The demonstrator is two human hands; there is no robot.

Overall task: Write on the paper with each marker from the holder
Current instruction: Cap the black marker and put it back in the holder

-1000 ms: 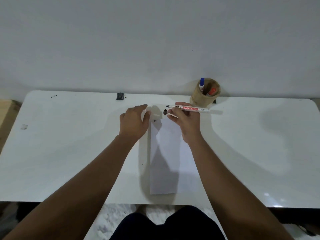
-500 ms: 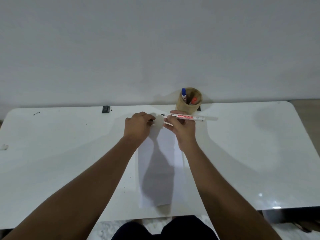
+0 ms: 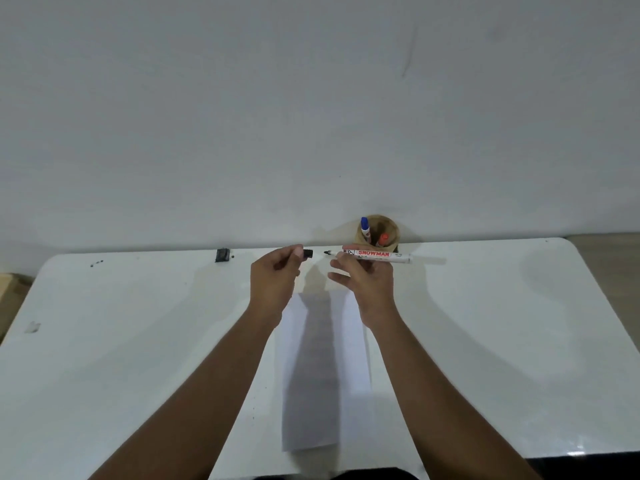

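Observation:
My right hand (image 3: 363, 280) holds a white marker (image 3: 375, 255) level above the table, its bare black tip pointing left. My left hand (image 3: 275, 278) pinches the marker's black cap (image 3: 308, 253), a short gap away from the tip. Under both hands lies a narrow sheet of white paper (image 3: 325, 368), running toward me and partly in shadow. The round brown holder (image 3: 378, 230) stands at the table's far edge behind my right hand, with a blue-capped marker (image 3: 365, 227) and an orange-capped marker (image 3: 382, 239) inside.
The white table (image 3: 138, 341) ends at a pale wall. A small dark object (image 3: 222, 255) sits near the far edge on the left, with a few dark specks (image 3: 96, 263) farther left. A scuff (image 3: 33, 327) marks the left side.
My left hand picked up the black cap from the table and raised it to the marker's tip. The view tilted upward, so the table sits lower in frame.

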